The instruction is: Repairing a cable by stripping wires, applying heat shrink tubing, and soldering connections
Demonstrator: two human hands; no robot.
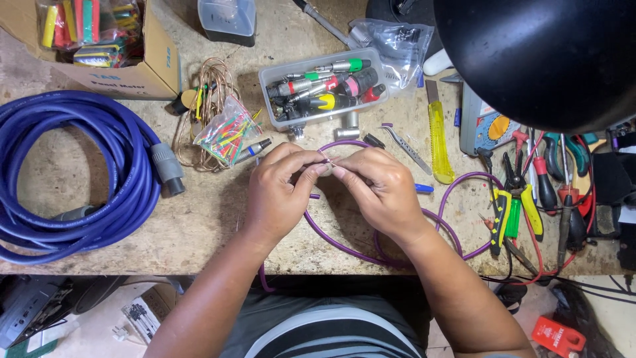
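Fingers (317, 166) of both your hands pinch the purple cable's (344, 248) bared wire tip; twisting hard could snap those fine strands.

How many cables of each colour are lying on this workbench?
Blue cable coil: 1
Purple cable, its end pinched between the left hand and right hand: 1
Bare copper-coloured wire bundle: 1
Total: 3
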